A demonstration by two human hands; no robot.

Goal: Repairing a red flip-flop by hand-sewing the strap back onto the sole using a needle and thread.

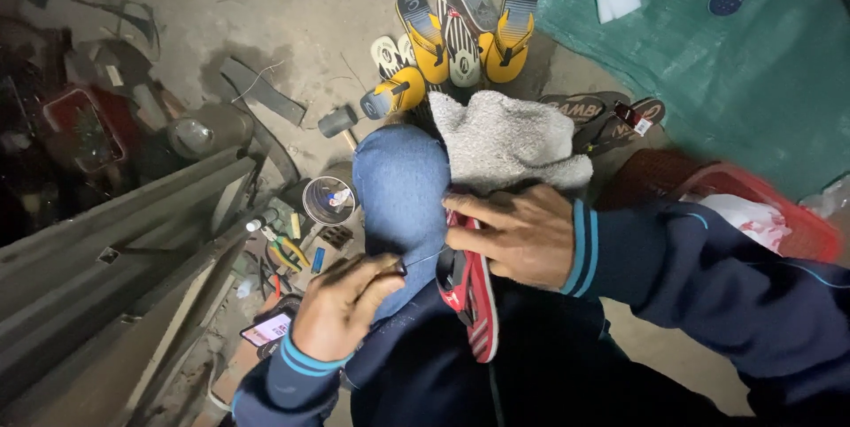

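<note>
Rough grey concrete floor [283,2] lies underneath, strewn with scraps, a rubber mallet [337,121], a small round tin [328,200] and green-handled pliers [285,253]. Yellow and black flip-flops [460,33] stand bunched beside a green tarpaulin [708,55]. A nubbly grey towel [505,139] drapes over the knee in blue denim [400,188]. On that knee rests a red flip-flop [469,290] with a black strap, sole edge turned up. The right hand [513,234] is clamped over its upper end, fingers pressing it down. The left hand [341,307], just beside the sandal, is pinched shut on a thin needle-like tool [403,265], from which a fine thread [427,257] runs to the sandal.
</note>
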